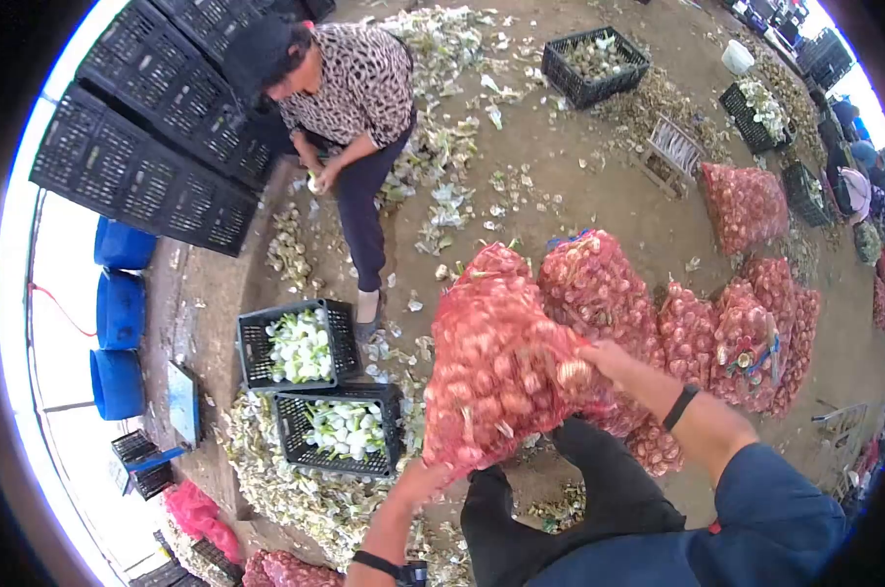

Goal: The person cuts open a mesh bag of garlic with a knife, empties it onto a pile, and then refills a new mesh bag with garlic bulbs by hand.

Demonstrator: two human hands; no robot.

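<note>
A full red mesh sack of bulbs (496, 347), onion-like or garlic-like, tilts in front of my legs. My left hand (423, 482) grips its lower left corner. Higher up on the other side, my right hand (607, 360) is closed on the mesh at the sack's right edge. The fingers of both hands are partly hidden. Right behind it stands another full mesh sack (599, 279). To the left are two black crates, the upper crate (250, 342) and the lower crate (291, 430), both holding peeled white bulbs.
A seated person (350, 88) holds a white bulb beside stacked black crates (159, 108). More full sacks (746, 338) line the right. Husks (276, 470) litter the floor around the crates. Blue barrels (120, 308) stand far left; a small stool (672, 152) is at the back.
</note>
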